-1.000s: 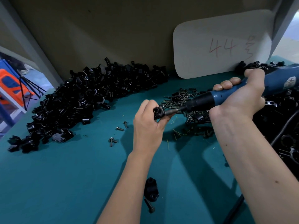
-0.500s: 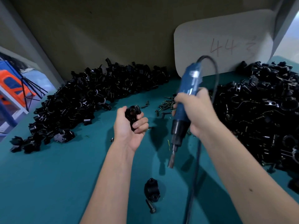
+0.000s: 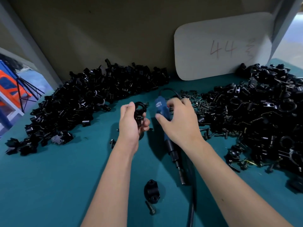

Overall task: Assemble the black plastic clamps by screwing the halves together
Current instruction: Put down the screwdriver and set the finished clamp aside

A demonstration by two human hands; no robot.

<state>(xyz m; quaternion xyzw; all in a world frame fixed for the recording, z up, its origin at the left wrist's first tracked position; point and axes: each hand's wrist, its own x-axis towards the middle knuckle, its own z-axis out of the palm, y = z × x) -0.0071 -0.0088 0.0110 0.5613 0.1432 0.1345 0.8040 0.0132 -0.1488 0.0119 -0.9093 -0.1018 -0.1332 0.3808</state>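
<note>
A black clamp [image 3: 139,112] is pinched upright in the curled fingers of the left hand [image 3: 131,123], above a teal table [image 3: 49,177]. Just beside it, the right hand [image 3: 178,122] rests with loosely spread fingers on a blue electric screwdriver [image 3: 165,128] lying on the table. Heaps of black clamp parts [image 3: 91,97] and a white board [image 3: 223,46] line the beige back wall [image 3: 98,30].

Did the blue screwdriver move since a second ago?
Yes. The blue screwdriver has come down onto the green table, tip toward the lone clamp half, under the right hand. Before, it was held up, driving into the left hand's clamp.
</note>
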